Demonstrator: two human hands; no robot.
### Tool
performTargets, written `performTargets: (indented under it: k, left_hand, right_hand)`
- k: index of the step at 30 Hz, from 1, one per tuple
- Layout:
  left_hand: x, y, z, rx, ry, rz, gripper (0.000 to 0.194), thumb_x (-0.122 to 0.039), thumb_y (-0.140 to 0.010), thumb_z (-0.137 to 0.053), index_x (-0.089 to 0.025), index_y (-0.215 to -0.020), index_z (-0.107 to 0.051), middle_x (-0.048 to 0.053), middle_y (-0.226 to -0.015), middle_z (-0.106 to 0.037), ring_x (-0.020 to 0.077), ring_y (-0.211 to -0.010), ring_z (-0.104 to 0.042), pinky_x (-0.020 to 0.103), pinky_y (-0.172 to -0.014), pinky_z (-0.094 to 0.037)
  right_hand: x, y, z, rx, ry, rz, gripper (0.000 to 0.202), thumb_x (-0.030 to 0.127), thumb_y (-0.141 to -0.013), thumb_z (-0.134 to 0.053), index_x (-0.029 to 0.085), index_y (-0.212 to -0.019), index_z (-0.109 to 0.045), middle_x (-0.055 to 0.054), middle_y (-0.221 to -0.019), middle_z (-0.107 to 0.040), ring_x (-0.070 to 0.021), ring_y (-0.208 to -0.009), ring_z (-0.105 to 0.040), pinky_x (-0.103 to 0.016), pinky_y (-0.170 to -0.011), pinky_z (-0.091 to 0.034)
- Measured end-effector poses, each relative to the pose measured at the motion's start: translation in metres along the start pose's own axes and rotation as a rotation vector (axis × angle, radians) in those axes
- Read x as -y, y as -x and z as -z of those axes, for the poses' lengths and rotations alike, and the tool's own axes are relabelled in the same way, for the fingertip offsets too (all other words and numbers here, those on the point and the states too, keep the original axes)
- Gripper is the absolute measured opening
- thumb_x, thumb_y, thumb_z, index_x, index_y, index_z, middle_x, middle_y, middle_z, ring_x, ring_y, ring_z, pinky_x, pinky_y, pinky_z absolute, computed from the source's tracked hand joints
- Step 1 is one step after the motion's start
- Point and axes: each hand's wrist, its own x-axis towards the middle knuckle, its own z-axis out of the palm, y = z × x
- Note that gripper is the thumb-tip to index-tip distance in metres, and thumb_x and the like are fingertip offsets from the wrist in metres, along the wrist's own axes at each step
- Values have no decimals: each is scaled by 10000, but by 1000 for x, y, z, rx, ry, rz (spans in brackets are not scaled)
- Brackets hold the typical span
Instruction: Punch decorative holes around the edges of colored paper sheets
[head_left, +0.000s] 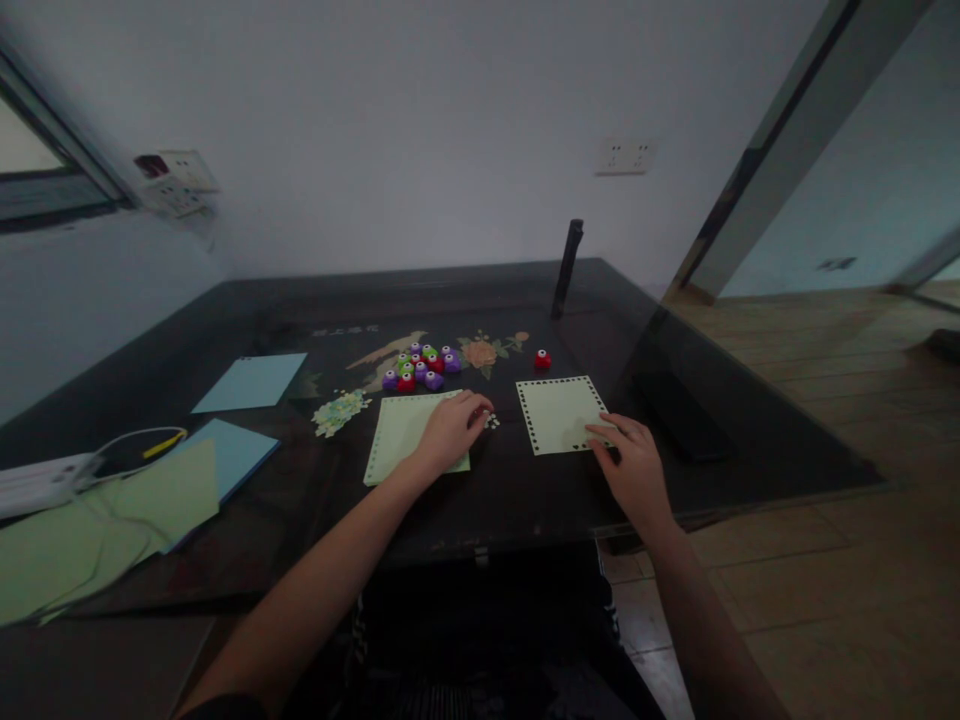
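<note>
A pale green sheet (562, 418) with dark cut-outs along its edges lies on the black table. My right hand (628, 462) touches its lower right corner, fingers apart. Left of it, my left hand (453, 430) rests over a second punched green sheet (396, 436), its fingers bent together near small paper bits (492, 421); whether they pinch anything is too small to tell. Behind that sheet is a cluster of red, green and purple punches (421, 368) with eye-like tops. One red punch (542, 359) stands alone behind the right sheet.
A pile of paper bits (339, 412) lies left of the sheets. Blue sheets (251, 382), loose green sheets (112, 520) and a white power strip (45, 485) with a cable are at the left. A black upright object (568, 270) stands behind; a dark flat object (681, 415) lies right.
</note>
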Motion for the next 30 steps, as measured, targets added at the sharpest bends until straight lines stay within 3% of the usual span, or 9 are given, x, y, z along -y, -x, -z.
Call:
performTargets:
  k: [6, 8, 11, 15, 18, 21, 24, 30]
  left_hand:
    - [-17, 7, 54, -132, 18, -68, 150, -209, -868, -469, -191, -936, -601, 42, -896, -643, 166, -843, -582, 308, -789, -433]
    - [-4, 12, 71, -123, -12, -52, 172, -230, -872, -455, -189, -952, -601, 47, -914, -639, 171, -849, -581, 316, -801, -439]
    - [39, 24, 82, -103, -94, 42, 197, -258, -858, -445, -180, -941, -606, 61, -931, -636, 189, -857, -586, 326, -805, -451]
    - [101, 40, 78, -92, -193, 155, 211, -263, -821, -457, -175, -932, -614, 84, -967, -632, 235, -950, -574, 366, -867, -439]
    - [127, 47, 73, -122, -178, 207, 238, -262, -828, -429, -180, -947, -619, 84, -977, -637, 231, -963, -577, 364, -887, -436]
    - [135, 50, 69, -123, -189, 242, 274, -297, -828, -436, -172, -993, -617, 98, -1012, -634, 244, -987, -571, 379, -904, -430]
    - [135, 51, 67, -45, -202, 248, 338, -364, -818, -470, -169, -1058, -607, 110, -1058, -621, 263, -1019, -560, 405, -923, -420]
    - [129, 50, 61, 39, -196, 238, 448, -381, -776, -544, -134, -1146, -593, 142, -1142, -591, 286, -1075, -536, 411, -951, -404]
  right_hand:
    - [16, -23, 28, -187, -109, -35, 192, 281, -841, -526, 221, -929, -685, -85, -1010, -644, -238, -1003, -543, -437, -910, -427]
    - [26, -36, 36, -232, -162, -20, 171, 269, -837, -537, 218, -909, -684, -76, -995, -647, -228, -992, -554, -428, -906, -427]
    - [46, -55, 37, -205, -247, 42, 166, 248, -846, -527, 222, -911, -677, -61, -958, -656, -215, -953, -575, -420, -882, -436]
    - [90, -77, 8, 36, -313, 209, 170, 217, -863, -507, 220, -904, -671, -47, -902, -668, -201, -915, -584, -389, -850, -447]
    - [121, -93, -31, 292, -240, 357, 164, 216, -867, -521, 194, -939, -666, -53, -956, -667, -192, -964, -559, -343, -867, -434]
    - [136, -108, -70, 458, -37, 396, 186, 244, -864, -537, 162, -966, -670, -92, -997, -655, -222, -1004, -538, -361, -878, -416]
    - [137, -115, -96, 518, 104, 348, 245, 313, -856, -555, 145, -999, -663, -123, -1039, -639, -262, -1043, -517, -379, -836, -428]
    - [130, -110, -107, 543, 137, 379, 357, 410, -849, -552, 153, -1086, -623, -122, -1104, -617, -262, -1069, -502, -374, -845, -418]
